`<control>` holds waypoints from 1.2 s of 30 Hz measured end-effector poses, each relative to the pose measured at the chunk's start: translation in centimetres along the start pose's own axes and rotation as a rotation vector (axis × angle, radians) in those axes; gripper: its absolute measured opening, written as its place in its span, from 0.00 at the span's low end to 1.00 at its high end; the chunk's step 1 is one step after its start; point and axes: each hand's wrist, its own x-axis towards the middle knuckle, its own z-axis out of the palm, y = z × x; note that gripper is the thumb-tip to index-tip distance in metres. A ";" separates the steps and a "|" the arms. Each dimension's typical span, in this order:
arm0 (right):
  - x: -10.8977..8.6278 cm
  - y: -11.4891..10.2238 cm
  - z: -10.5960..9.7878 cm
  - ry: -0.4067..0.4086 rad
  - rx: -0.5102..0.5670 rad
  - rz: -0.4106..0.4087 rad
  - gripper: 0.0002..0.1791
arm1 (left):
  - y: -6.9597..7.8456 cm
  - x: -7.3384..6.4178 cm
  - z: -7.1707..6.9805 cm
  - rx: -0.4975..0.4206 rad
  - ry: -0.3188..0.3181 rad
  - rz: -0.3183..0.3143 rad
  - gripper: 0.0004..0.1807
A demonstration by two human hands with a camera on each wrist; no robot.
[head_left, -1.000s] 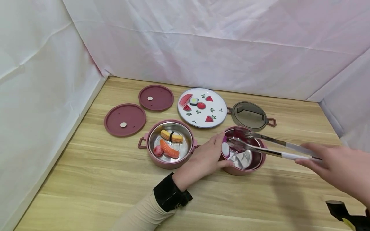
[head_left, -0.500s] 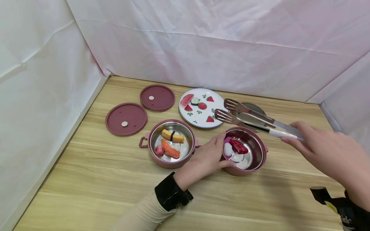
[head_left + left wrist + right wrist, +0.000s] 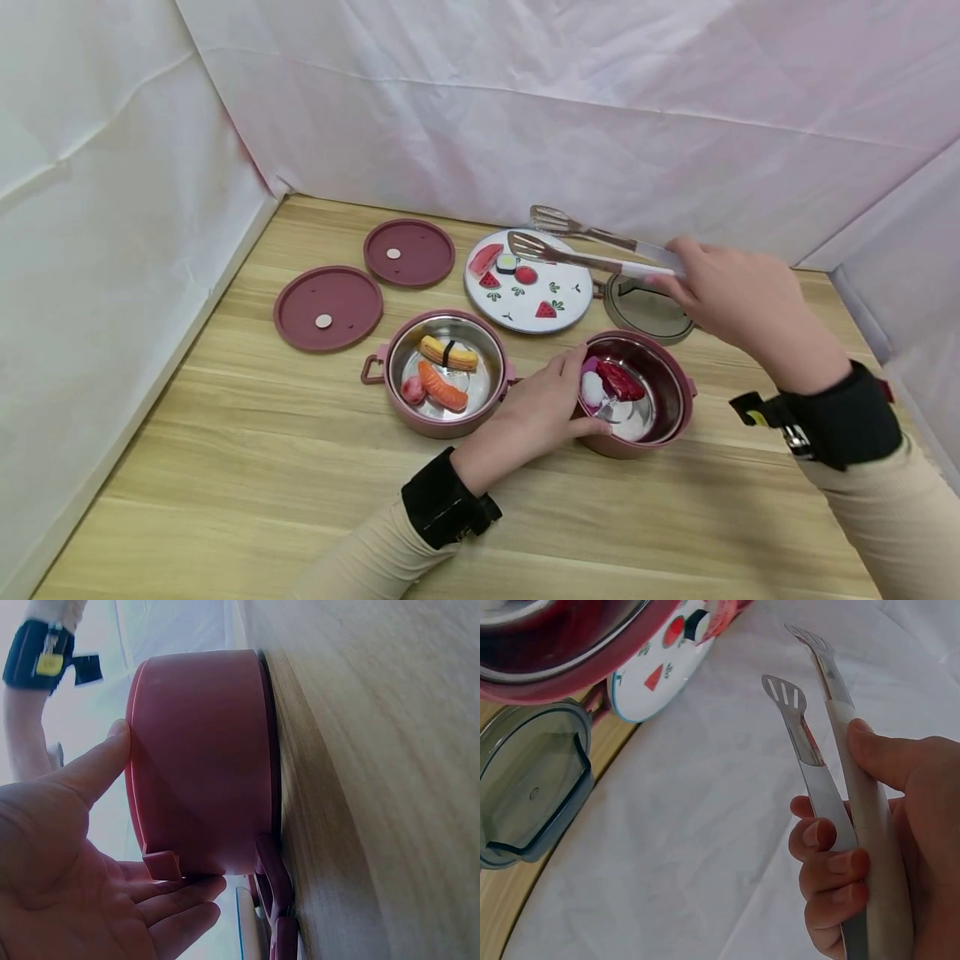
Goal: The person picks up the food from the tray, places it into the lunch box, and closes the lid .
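My left hand point(image 3: 536, 408) holds the left side of the right-hand pink pot point(image 3: 633, 446), thumb at its rim, fingers along its wall by the handle. Inside that pot are a dark red toy meat piece point(image 3: 620, 382) and a white and purple toy point(image 3: 592, 388). In my right hand point(image 3: 731, 287) I grip metal tongs point(image 3: 570, 257) by their pale handles. Their slotted tips are apart and bare, above the white plate point(image 3: 528, 304). A toy sushi roll point(image 3: 506, 263) and a pink slice point(image 3: 484, 259) lie on that plate.
Left of my left hand stands another pink pot point(image 3: 435, 427) holding toy tamago sushi point(image 3: 447, 353), an orange toy shrimp point(image 3: 441, 386) and a small pink ball point(image 3: 412, 389). Two maroon lids point(image 3: 330, 308) lie farther left. A see-through lid point(image 3: 648, 312) lies behind the right pot.
The tongs have come up out of the right pot and moved back and left to over the plate; the red meat piece stays in the pot. My left hand keeps its place.
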 end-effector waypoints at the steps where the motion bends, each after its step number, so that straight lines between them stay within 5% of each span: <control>1: 0.6 -0.1 0.1 -0.019 -0.003 -0.001 0.29 | 0.0 0.0 0.0 0.000 0.001 0.000 0.55; 9: 3.3 -0.6 2.1 -0.041 -0.044 -0.084 0.23 | 0.0 0.0 0.0 -0.009 0.006 0.007 0.55; 18: 4.6 -1.8 3.1 -0.055 -0.054 -0.066 0.20 | 0.0 -0.1 -0.1 -0.007 0.007 0.013 0.55; 36: 3.7 -1.6 3.1 0.033 -0.062 -0.062 0.20 | 0.0 0.1 0.0 -0.005 0.000 -0.005 0.56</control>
